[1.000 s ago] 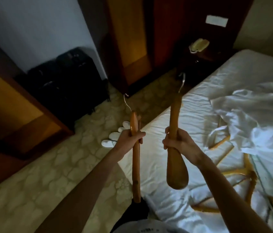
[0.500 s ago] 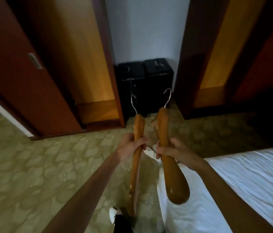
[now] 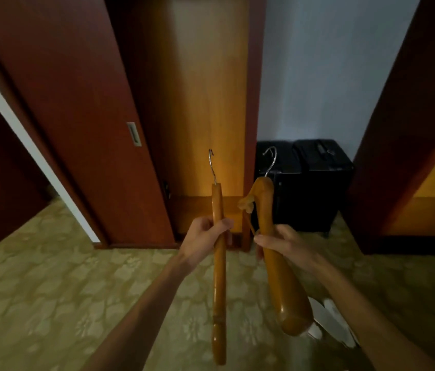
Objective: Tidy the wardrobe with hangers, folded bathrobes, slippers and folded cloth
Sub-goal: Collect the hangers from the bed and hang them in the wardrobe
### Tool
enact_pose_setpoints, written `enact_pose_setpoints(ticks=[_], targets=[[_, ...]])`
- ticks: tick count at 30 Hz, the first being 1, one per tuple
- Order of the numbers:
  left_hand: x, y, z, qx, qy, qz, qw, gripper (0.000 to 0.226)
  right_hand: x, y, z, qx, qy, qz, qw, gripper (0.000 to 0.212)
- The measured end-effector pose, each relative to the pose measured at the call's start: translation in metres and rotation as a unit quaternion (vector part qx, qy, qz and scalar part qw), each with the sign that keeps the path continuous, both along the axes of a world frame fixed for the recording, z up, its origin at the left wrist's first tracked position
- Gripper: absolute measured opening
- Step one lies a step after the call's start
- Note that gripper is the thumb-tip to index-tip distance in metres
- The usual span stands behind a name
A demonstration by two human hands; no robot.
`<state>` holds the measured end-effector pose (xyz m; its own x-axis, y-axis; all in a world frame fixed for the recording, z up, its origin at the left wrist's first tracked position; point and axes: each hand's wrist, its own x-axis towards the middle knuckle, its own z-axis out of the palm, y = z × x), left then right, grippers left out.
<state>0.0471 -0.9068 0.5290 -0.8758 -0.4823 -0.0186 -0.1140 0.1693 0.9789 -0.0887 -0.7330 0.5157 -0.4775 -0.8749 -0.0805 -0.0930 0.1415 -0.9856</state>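
My left hand (image 3: 204,238) grips a slim wooden hanger (image 3: 218,277) seen edge-on, its metal hook pointing up. My right hand (image 3: 280,241) grips a broader wooden hanger (image 3: 283,285), also hook up, its wide rounded end hanging low. Both hangers are held side by side in front of the open wardrobe (image 3: 205,103), whose light wooden interior shows between a dark sliding door (image 3: 77,116) and the right frame. White slippers (image 3: 330,321) lie on the floor under my right forearm, partly hidden.
A black suitcase (image 3: 310,183) stands against the white wall right of the wardrobe. Another wooden cabinet (image 3: 425,156) rises at the far right. Patterned green carpet (image 3: 50,290) covers the floor. A dark doorway opens at the far left.
The view has swung left from the bed toward the wardrobe, which now stands straight ahead and closer. Both hands kept their hangers and carried them along.
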Motion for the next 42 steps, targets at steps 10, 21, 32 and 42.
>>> enact_pose_setpoints(ticks=[10, 21, 32, 42], targets=[[-0.099, -0.145, 0.015, 0.002, 0.024, -0.006, 1.000, 0.036, -0.091, -0.148, 0.023, -0.020, 0.050, 0.003, 0.999, 0.048], [-0.272, -0.314, 0.076, -0.058, 0.047, -0.026, 0.997, 0.030, -0.254, -0.325, 0.080, -0.088, 0.138, 0.007, 0.987, 0.047], [-0.424, -0.442, 0.127, -0.054, 0.107, -0.049, 0.992, 0.047, -0.382, -0.447, 0.142, -0.062, 0.173, -0.012, 0.983, 0.014], [-0.561, -0.552, 0.191, -0.060, 0.142, -0.144, 0.977, 0.043, -0.496, -0.552, 0.208, -0.066, 0.210, -0.133, 0.966, 0.056]])
